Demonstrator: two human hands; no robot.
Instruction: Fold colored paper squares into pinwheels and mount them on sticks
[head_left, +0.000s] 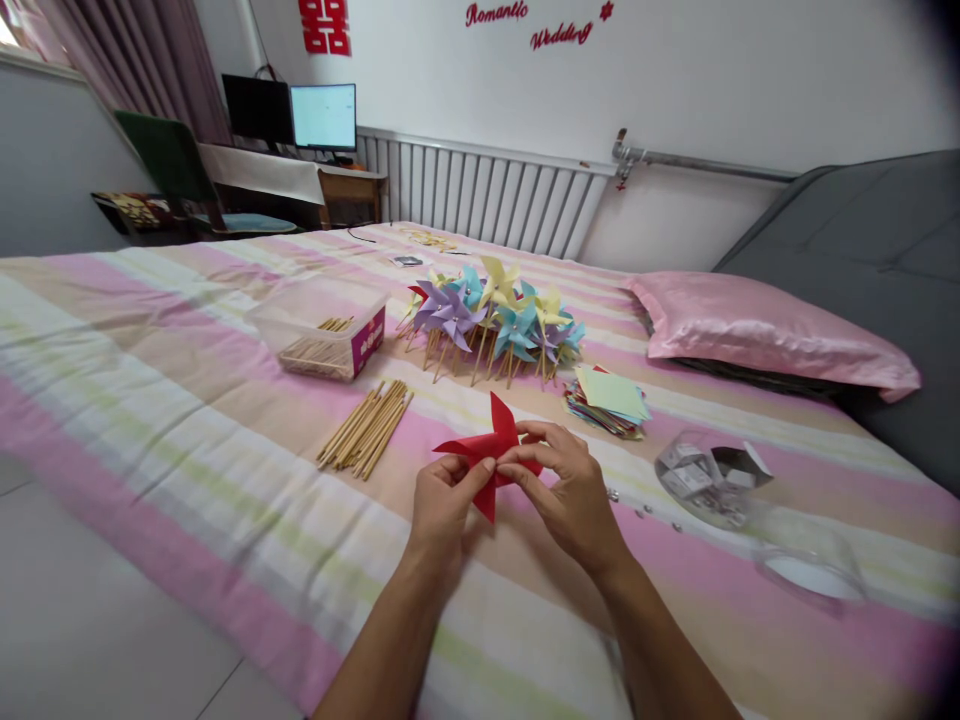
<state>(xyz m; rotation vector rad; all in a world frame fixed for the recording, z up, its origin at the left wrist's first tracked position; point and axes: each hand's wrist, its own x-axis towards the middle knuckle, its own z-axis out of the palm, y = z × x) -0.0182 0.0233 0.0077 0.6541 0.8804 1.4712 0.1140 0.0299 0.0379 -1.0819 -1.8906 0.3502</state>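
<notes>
A red paper pinwheel (pixel 493 445) is held above the striped bed sheet (pixel 187 400), its points sticking up, left and down. My left hand (pixel 444 505) pinches its centre from the left. My right hand (pixel 564 490) pinches it from the right, fingertips meeting the left hand's at the middle. A bundle of wooden sticks (pixel 367 430) lies just left of my hands. Beyond them stands a heap of finished pinwheels (pixel 495 315) in purple, blue and yellow on sticks.
A clear plastic box with more sticks (pixel 322 330) sits at the left. A stack of coloured paper squares (pixel 609 400) lies right of the heap. A clear tub of small parts (pixel 709 475), its lid (pixel 810 565) and loose pins (pixel 637 510) lie at right. A pink pillow (pixel 765 335) lies beyond.
</notes>
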